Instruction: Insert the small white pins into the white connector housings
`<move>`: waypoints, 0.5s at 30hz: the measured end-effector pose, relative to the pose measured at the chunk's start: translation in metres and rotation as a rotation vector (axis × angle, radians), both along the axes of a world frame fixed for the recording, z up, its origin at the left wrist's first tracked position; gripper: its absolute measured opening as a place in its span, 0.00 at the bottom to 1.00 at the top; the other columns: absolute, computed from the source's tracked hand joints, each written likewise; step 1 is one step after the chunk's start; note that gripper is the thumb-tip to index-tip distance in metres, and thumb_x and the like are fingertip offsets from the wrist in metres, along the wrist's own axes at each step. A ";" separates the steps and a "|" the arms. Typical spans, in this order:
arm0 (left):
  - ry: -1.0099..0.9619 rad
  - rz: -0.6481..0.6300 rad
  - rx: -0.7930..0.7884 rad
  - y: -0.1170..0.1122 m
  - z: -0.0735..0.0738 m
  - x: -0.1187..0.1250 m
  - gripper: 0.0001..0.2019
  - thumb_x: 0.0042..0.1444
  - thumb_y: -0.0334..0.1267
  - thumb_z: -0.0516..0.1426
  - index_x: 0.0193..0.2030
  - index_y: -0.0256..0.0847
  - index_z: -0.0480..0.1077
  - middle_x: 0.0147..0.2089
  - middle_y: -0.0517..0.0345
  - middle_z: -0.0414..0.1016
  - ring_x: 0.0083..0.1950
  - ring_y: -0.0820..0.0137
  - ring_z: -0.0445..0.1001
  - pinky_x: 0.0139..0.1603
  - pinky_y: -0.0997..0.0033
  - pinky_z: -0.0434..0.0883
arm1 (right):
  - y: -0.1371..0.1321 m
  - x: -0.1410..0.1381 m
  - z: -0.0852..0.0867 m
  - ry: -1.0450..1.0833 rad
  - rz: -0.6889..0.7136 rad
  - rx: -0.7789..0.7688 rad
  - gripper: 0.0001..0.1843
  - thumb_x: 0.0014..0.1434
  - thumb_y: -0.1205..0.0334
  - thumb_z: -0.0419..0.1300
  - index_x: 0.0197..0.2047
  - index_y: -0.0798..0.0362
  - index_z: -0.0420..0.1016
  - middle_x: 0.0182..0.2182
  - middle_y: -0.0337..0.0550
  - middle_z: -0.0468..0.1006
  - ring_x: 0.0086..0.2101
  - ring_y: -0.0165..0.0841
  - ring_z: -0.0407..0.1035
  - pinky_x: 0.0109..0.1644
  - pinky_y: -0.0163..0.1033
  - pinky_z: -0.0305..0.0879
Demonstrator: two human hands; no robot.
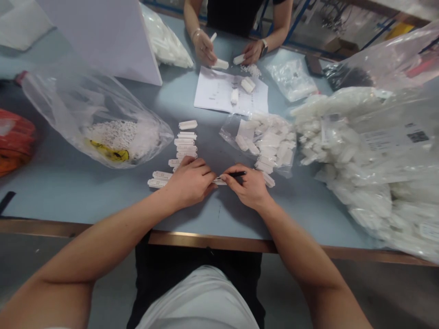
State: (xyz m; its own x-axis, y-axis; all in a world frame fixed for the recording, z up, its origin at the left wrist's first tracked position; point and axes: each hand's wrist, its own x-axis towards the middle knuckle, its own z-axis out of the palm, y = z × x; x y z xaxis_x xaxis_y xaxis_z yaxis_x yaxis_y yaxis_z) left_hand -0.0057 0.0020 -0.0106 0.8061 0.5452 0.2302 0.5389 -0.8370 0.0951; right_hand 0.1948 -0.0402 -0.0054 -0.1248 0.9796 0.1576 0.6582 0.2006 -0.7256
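In the head view, my left hand (193,182) is closed on a small white plastic strip (219,181), resting at the table. My right hand (249,186) pinches a thin black pen-like tool (237,174), its tip at the strip; the exact kind is too small to tell. Left of and beyond my left hand lie several similar white plastic strips (185,141) in a column, some partly hidden by that hand. An open clear bag of white plastic parts (274,141) lies just beyond my right hand, with one white piece (268,179) beside that hand.
A clear bag of small white pieces (120,137) lies left; large bags of white parts (370,160) crowd the right. Across the table (113,196), a co-worker's hands (206,49) hold white pieces near printed sheets (219,89). A white panel (109,36) stands back left.
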 end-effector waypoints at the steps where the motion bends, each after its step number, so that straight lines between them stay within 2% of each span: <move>1: 0.000 0.000 0.001 0.000 0.000 0.000 0.11 0.61 0.43 0.55 0.34 0.40 0.73 0.34 0.54 0.76 0.44 0.60 0.71 0.48 0.54 0.64 | 0.000 0.000 0.000 0.000 0.000 0.000 0.10 0.62 0.53 0.59 0.35 0.48 0.78 0.31 0.41 0.80 0.33 0.33 0.74 0.39 0.37 0.67; 15: -0.017 -0.006 -0.029 0.000 0.000 0.000 0.11 0.61 0.42 0.55 0.33 0.39 0.74 0.32 0.52 0.75 0.44 0.59 0.71 0.48 0.54 0.64 | 0.002 -0.004 0.001 -0.089 0.039 0.050 0.09 0.62 0.57 0.58 0.33 0.48 0.76 0.30 0.40 0.79 0.32 0.33 0.73 0.39 0.38 0.67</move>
